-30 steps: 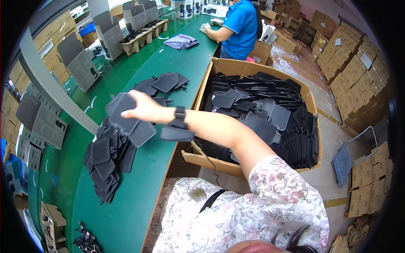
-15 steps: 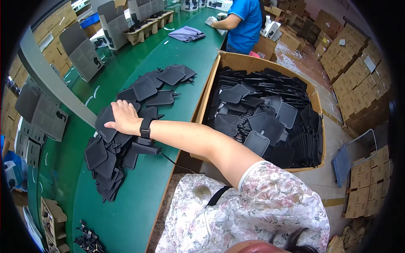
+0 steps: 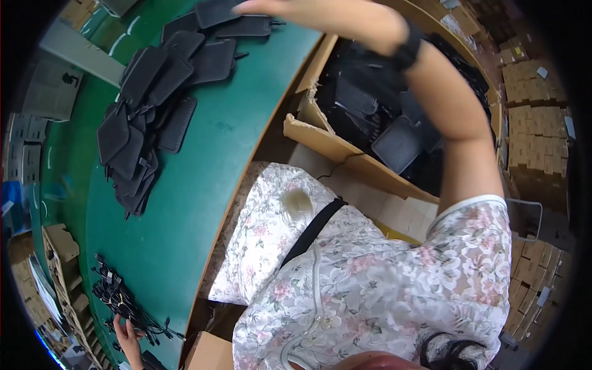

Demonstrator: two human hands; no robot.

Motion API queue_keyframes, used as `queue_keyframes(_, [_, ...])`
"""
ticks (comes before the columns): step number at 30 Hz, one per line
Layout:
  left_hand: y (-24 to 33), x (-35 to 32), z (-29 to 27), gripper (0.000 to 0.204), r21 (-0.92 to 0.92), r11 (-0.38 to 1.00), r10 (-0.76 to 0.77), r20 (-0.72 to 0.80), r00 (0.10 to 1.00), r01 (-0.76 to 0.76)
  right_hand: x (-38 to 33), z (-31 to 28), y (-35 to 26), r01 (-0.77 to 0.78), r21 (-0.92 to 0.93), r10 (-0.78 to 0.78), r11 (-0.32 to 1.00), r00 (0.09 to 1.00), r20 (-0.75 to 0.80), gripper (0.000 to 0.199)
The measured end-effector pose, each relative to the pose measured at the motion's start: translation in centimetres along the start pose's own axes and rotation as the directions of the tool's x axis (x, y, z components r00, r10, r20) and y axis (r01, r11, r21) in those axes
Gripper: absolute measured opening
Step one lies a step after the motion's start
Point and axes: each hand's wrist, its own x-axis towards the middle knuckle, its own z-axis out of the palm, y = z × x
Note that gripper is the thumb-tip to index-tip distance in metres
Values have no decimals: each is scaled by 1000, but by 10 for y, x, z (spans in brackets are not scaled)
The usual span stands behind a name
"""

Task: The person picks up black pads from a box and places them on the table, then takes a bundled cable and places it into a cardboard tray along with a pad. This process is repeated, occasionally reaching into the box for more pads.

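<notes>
My right hand (image 3: pixel 302 12), blurred and cut off by the top edge, reaches over the far end of a heap of flat black plates (image 3: pixel 148 77). Its thumb side is nearest a plate there; the fingertips are out of frame, so whether it grips anything is hidden. A black watch band (image 3: pixel 407 46) circles that wrist. The plates have rounded corners and small stubs, and overlap in a long row on the green table (image 3: pixel 216 142). Of my left hand nothing can be identified.
A large cardboard box (image 3: pixel 345 151) of similar plates stands right of the table. At lower left, a hand (image 3: pixel 126 339) beside a dark cuff, apparently another person's, is at a bundle of black cables (image 3: pixel 114 293). A smaller carton (image 3: pixel 213 353) sits by the table edge.
The view has tilted down, bringing the cables and the lower-left hand into sight. My right hand has moved from the middle of the plate heap to its far end.
</notes>
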Motion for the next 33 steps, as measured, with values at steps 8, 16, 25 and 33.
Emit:
queue_keyframes(8, [-16,12,-20,42,71,997,21,51,998,-25,-222,-106,4,-486,-186,507,854,858,84,38])
queue_keyframes(16, [-4,14,6,44,-11,998,-53,52,997,54,-296,-38,19,-715,212,722,667,690,55,33])
queue_keyframes(25, [-9,16,-19,46,-64,987,-144,80,986,149,-270,-21,15,-77,518,100,852,995,-17,72])
queue_keyframes(33, [-10,13,-18,44,-163,960,-221,71,973,229,-221,-52,2,-708,136,583,693,661,472,67])
